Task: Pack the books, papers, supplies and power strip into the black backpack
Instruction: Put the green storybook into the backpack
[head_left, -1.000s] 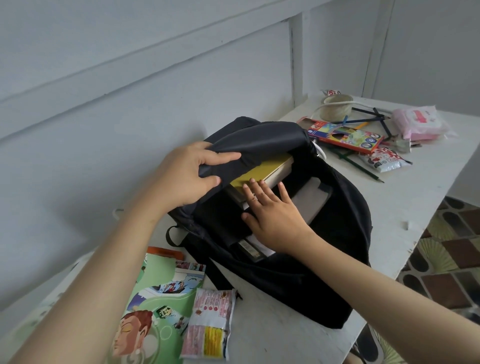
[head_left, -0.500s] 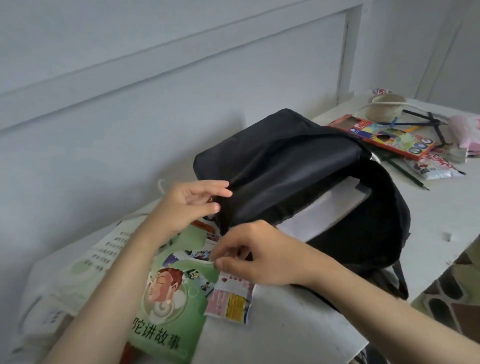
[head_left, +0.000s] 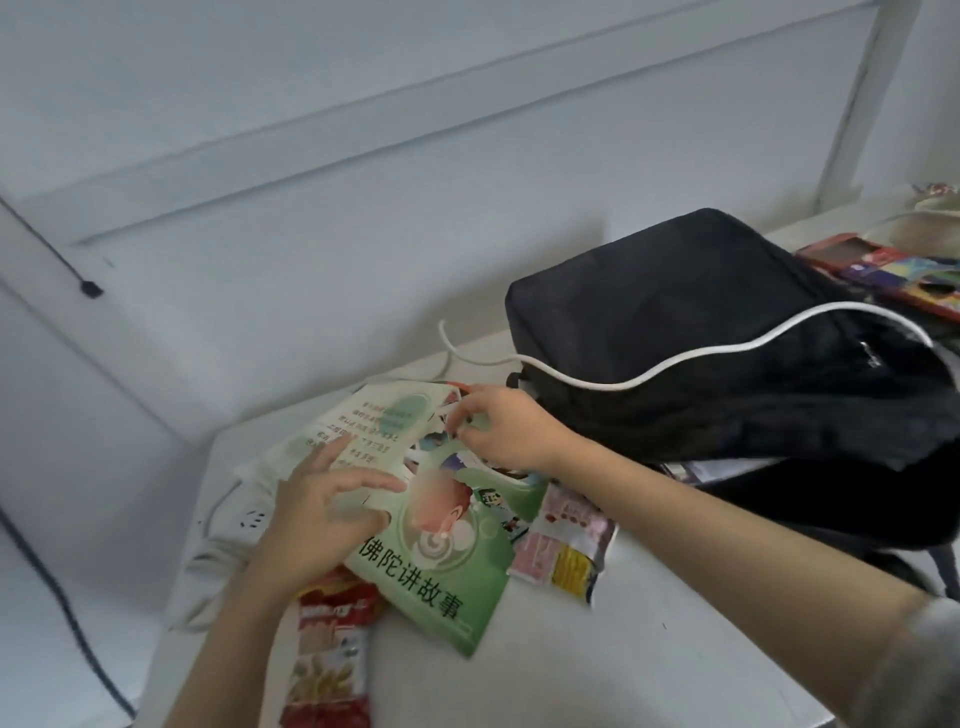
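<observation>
Backpack released, left hand on green booklet, right hand pinching it

- Backpack: plain black.
- Cord across it: white.
- Booklet: green cover with pale swirls, black characters and small colour cartoons.
- Power strip: off-white.
- Near packet: red, yellow print.
- Second packet: pink and white with a yellow patch.
- Pencil box: red, multicoloured panel.
- Tabletop: white.
- Wall: pale blue-grey.
</observation>
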